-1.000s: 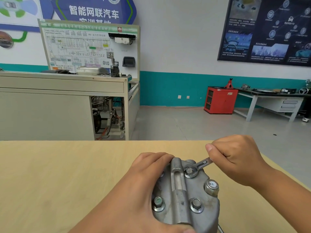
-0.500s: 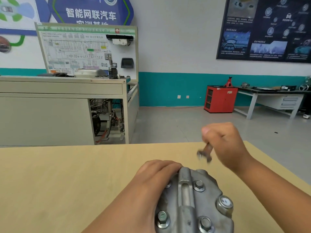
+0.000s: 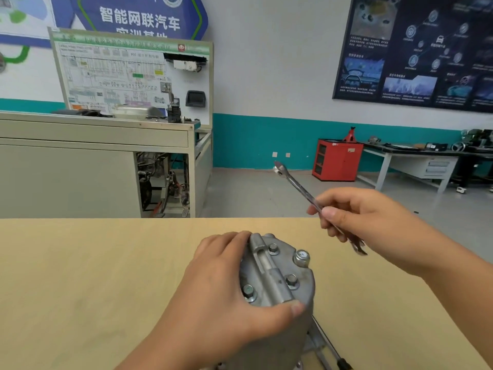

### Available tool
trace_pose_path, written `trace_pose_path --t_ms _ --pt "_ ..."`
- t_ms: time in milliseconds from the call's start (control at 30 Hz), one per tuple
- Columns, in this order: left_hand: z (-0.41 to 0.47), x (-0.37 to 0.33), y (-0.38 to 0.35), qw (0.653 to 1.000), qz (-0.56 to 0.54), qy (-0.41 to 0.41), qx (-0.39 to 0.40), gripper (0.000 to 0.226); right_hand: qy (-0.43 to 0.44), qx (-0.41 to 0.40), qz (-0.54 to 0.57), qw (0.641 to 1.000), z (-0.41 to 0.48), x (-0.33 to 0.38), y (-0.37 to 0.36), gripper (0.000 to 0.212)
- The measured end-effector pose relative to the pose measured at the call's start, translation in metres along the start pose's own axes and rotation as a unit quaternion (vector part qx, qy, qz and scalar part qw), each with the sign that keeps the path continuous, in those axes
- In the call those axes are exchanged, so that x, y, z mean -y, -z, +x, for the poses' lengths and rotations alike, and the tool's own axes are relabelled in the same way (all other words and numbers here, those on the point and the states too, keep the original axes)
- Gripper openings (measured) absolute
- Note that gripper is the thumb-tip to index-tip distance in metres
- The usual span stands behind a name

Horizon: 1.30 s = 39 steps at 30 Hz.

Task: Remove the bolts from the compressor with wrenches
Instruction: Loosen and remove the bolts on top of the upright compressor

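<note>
Wrench (image 3: 297, 186) aloft between right fingers (image 3: 332, 214)

Upright on the tabletop (image 3: 93, 276), toward the near edge: compressor (image 3: 277, 292), bolts (image 3: 291, 281) on top. Over its left side: left hand (image 3: 221, 297). Right of it and higher, apart from the bolts: wrench (image 3: 298, 186), held in right hand (image 3: 373, 225).

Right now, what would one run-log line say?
left hand: grips compressor | right hand: holds combination wrench in air, off the bolts | bolts: three visible, seated
</note>
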<state>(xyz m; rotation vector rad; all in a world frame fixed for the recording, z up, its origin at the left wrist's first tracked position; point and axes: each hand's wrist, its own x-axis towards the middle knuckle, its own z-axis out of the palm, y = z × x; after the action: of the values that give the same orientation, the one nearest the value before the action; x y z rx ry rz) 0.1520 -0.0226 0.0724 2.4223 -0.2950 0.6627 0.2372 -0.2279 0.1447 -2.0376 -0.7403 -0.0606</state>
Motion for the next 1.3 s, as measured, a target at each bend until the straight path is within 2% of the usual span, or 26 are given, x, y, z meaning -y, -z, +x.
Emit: trace_pose_path --t_ms 100,133,267,367,433,533,600,667,733,800,933,1033,1300 --pt "-0.003 -0.003 0.009 1.0 0.008 -0.002 0.003 0.11 -0.031 0.032 0.157 0.987 -0.018 0.014 0.004 0.029" --pt "-0.003 -0.004 0.013 1.0 0.005 -0.004 0.014 0.109 -0.047 0.042 0.215 0.975 -0.022 0.018 0.005 0.032" --pt "0.004 -0.006 0.024 0.998 -0.016 -0.009 0.066 0.089 -0.102 0.025 0.413 0.904 -0.035 0.027 0.012 0.019" --pt "0.01 -0.007 0.026 0.995 -0.039 0.013 0.088 0.078 -0.105 0.013 0.504 0.857 -0.036 0.032 0.013 0.029" --pt "0.013 -0.005 0.024 0.994 -0.057 0.031 0.092 0.082 -0.095 -0.003 0.536 0.839 -0.034 0.035 0.01 0.031" --pt "0.016 -0.001 0.019 0.992 -0.044 0.061 0.097 0.113 -0.063 -0.026 0.524 0.849 -0.029 0.042 -0.001 0.022" --pt "0.017 -0.001 0.018 0.992 -0.039 0.07 0.1 0.117 -0.043 -0.062 0.467 0.881 -0.026 0.043 -0.007 0.018" --pt "0.017 -0.002 0.018 0.992 -0.033 0.068 0.099 0.115 -0.023 -0.118 0.358 0.926 -0.023 0.042 -0.011 0.013" --pt "0.016 -0.002 0.017 0.993 -0.033 0.064 0.097 0.112 0.0 -0.16 0.248 0.956 -0.022 0.042 -0.014 0.031" --pt "0.013 -0.004 0.017 0.993 -0.033 0.063 0.095 0.112 0.02 -0.158 0.191 0.969 -0.023 0.044 -0.014 0.041" --pt "0.003 -0.005 0.017 0.996 -0.017 0.029 0.087 0.109 0.076 -0.099 0.127 0.984 -0.034 0.045 -0.02 0.039" --pt "0.001 -0.007 0.018 0.996 -0.013 0.023 0.084 0.108 0.133 -0.099 0.089 0.982 -0.041 0.046 -0.029 0.033" --pt "0.001 -0.007 0.016 0.997 -0.019 0.019 0.074 0.106 0.177 -0.12 0.179 0.96 -0.043 0.031 -0.042 0.017"
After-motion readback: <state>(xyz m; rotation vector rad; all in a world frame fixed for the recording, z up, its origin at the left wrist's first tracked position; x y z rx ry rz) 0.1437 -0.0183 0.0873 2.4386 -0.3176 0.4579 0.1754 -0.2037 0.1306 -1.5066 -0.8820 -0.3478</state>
